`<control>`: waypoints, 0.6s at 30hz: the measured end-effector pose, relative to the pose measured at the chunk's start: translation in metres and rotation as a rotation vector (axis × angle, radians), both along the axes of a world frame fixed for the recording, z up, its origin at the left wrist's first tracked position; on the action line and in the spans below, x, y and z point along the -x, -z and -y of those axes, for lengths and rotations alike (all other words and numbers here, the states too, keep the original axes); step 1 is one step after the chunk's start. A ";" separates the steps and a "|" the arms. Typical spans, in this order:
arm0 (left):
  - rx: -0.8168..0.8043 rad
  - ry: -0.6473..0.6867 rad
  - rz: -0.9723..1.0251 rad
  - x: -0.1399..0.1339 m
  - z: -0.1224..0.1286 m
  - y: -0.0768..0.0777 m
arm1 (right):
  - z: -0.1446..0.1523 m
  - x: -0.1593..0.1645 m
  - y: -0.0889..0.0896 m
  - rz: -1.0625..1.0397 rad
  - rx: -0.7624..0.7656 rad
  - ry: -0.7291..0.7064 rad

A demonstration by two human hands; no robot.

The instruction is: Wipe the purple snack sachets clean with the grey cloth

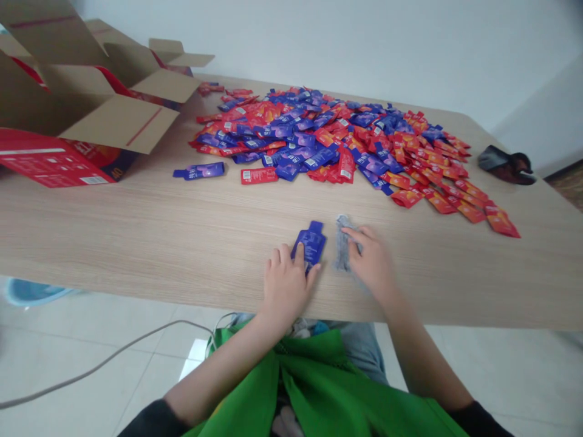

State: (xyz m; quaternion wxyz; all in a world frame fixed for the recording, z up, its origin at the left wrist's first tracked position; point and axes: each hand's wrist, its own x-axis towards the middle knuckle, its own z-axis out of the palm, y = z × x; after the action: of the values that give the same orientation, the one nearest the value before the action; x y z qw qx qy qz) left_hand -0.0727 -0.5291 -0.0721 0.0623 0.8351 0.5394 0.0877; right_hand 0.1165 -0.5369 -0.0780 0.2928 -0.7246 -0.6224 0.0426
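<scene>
A blue spouted pouch [311, 243] lies flat on the table, its narrow neck pointing away from me. My left hand [286, 279] holds it down by the lower part, index finger on its face and thumb along the right edge. Just to the right, my right hand [371, 258] has its fingers on a crumpled grey cloth [342, 246], thumb and index finger bent over it. The cloth touches the tabletop, a small gap away from the pouch. Slight motion blur softens the right hand.
Behind my hands spreads a large heap of red and blue pouches [296, 136]. Open cardboard boxes [59, 161] stand at the left. A dark, shiny object [505, 164] lies at the far right. A cable [104, 364] and a blue basin [36, 292] are below the table's front edge.
</scene>
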 end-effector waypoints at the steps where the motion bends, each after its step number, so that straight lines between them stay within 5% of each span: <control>1: 0.030 -0.026 -0.003 -0.005 -0.001 -0.002 | 0.000 -0.005 -0.002 -0.043 -0.041 0.023; 6: 0.281 0.011 0.037 -0.016 -0.024 -0.016 | 0.006 -0.013 -0.008 -0.179 -0.151 0.037; 12: -0.033 0.411 0.024 0.013 -0.063 -0.008 | 0.010 -0.019 -0.004 -0.249 -0.142 0.062; 18: -0.025 0.235 -0.066 0.009 -0.058 0.008 | 0.006 -0.031 -0.006 -0.270 -0.136 0.082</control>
State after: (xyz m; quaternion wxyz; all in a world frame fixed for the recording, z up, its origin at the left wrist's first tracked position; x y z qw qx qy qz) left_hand -0.0816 -0.4715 -0.0797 0.0440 0.8957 0.4385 0.0591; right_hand 0.1476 -0.5428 -0.0725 0.4235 -0.7158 -0.5486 0.0852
